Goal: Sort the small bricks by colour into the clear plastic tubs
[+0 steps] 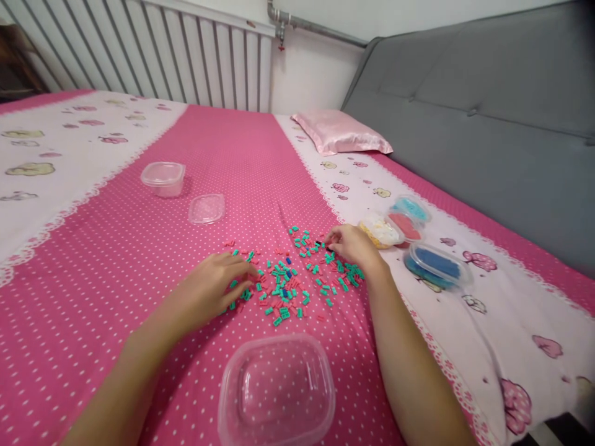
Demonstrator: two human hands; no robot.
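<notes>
The small plastic blocks (280, 271) lie scattered on the bed (223, 142), mostly between my two hands, with some under my left fingers and others reaching beneath my right wrist. Green and pinkish-red ones make up most of the spread, too many and too jumbled for me to count; a few are dark blue, and two dark pieces lie right by my right fingertips.

Around them I count four filled tubs to my right: one yellow (382, 230), one red (406, 227), one light blue (411, 209) and one dark blue (437, 263). One clear tub (162, 179) stands off to the left, with one clear lid (207, 209) just beside it, and one larger clear container (225, 384) sits nearest me.

My left hand (220, 279) is half open, thumb apart from the curved fingers, at the blocks' left edge. My right hand (354, 246) is bent narrow, fingertips down; I cannot tell whether it grips a piece.
</notes>
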